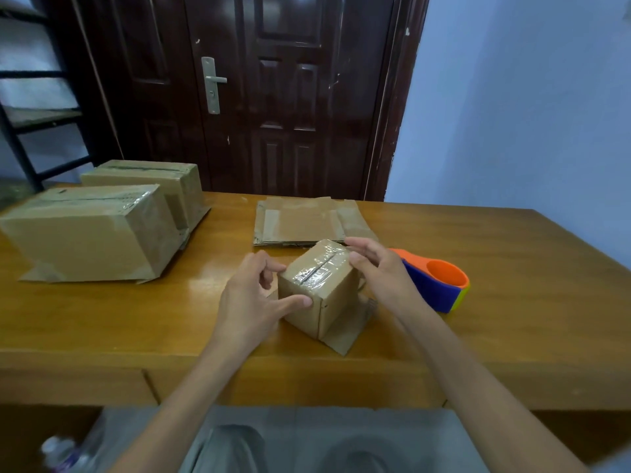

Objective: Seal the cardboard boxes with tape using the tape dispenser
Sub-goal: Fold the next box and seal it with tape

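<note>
A small cardboard box (pixel 319 291) stands on the wooden table (pixel 512 302), its top seam covered with clear tape and its bottom flaps splayed on the table. My left hand (pixel 254 298) holds the box's left side, thumb on the front face and fingers curled at the upper left edge. My right hand (pixel 379 271) grips the right side, fingertips on the taped top's far right edge. The orange, blue and yellow tape dispenser (pixel 440 283) lies on the table just right of my right hand, untouched.
Two larger taped cardboard boxes (pixel 92 230) (pixel 164 179) sit at the table's left. A stack of flattened cardboard boxes (pixel 307 221) lies behind the small box. A dark door (pixel 273 97) stands beyond the table. A plastic bottle (pixel 61 452) is at the lower left.
</note>
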